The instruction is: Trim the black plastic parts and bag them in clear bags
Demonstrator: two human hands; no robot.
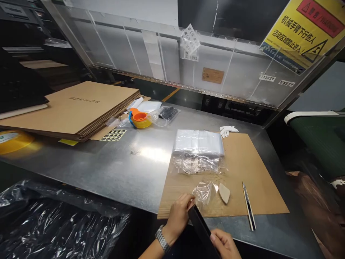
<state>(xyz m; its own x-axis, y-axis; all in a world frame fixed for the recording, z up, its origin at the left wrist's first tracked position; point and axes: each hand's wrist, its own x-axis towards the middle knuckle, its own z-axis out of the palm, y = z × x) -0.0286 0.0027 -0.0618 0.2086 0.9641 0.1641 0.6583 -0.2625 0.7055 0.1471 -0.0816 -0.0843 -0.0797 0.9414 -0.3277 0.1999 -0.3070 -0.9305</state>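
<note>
Both hands grip a long black plastic-looking part (199,226) at the table's front edge; its exact kind is unclear. My left hand (181,212), with a metal watch on the wrist, closes round its upper end. Lower down, my right hand (224,243) pinches the part's right side. Just beyond the left hand lies a crumpled clear plastic bag (202,192) on a cardboard sheet (258,169). Beside it rests a beige wedge-shaped pad (224,193). A utility knife (248,207) lies to the right, its tip pointing away from me. The part's lower end runs out of frame.
A stack of clear plastic bags (198,143) lies on the cardboard, with a white glove (228,131) behind. Tape rolls in a dispenser (140,119) and stacked flat cardboard (88,104) stand left. A framed clear panel (167,54) spans the back. Black plastic sheeting (61,219) fills the lower left.
</note>
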